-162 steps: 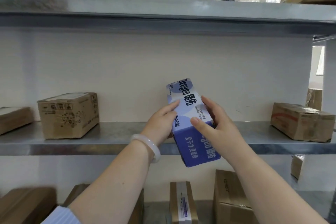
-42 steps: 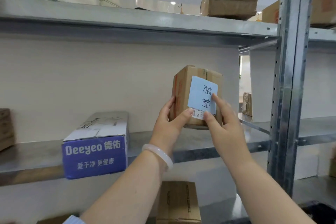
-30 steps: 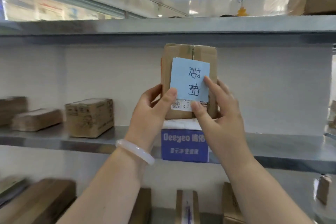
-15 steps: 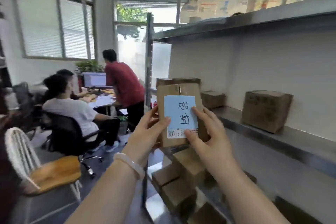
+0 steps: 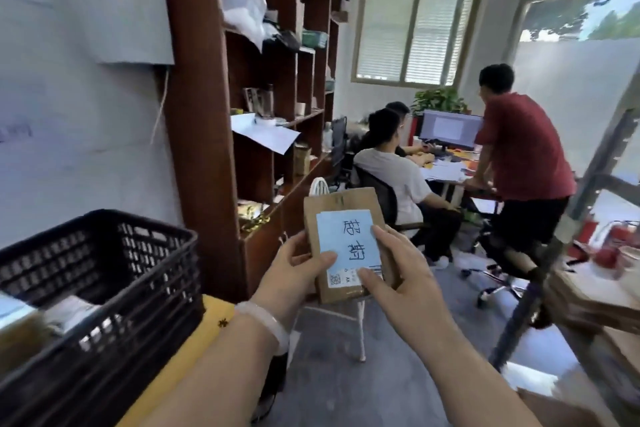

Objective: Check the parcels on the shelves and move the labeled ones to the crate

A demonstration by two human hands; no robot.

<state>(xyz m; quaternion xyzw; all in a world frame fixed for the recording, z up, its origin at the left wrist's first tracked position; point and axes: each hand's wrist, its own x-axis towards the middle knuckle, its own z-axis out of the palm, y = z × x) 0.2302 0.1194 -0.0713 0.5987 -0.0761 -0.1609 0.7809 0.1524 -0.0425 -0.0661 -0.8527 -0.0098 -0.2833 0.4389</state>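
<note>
I hold a small brown cardboard parcel (image 5: pixel 343 204) in both hands at the middle of the view. A light blue handwritten label (image 5: pixel 348 239) covers its front, with a white barcode sticker below it. My left hand (image 5: pixel 294 274) grips the parcel's left edge, thumb on the label. My right hand (image 5: pixel 398 274) holds the right and lower edge. A black plastic crate (image 5: pixel 104 274) stands at the lower left on a yellow surface, with parcels lying inside. The parcel is to the right of the crate and apart from it.
A dark wooden bookcase (image 5: pixel 207 114) full of papers stands behind the crate. Two people sit at a desk (image 5: pixel 450 170) with a monitor, and a person in a red shirt (image 5: pixel 523 156) stands there. The metal shelf upright (image 5: pixel 568 243) and cardboard boxes are at the right edge.
My view has swung left, from the shelves to the crate and the office. The labeled parcel has stayed in both hands and now hangs beside the crate.
</note>
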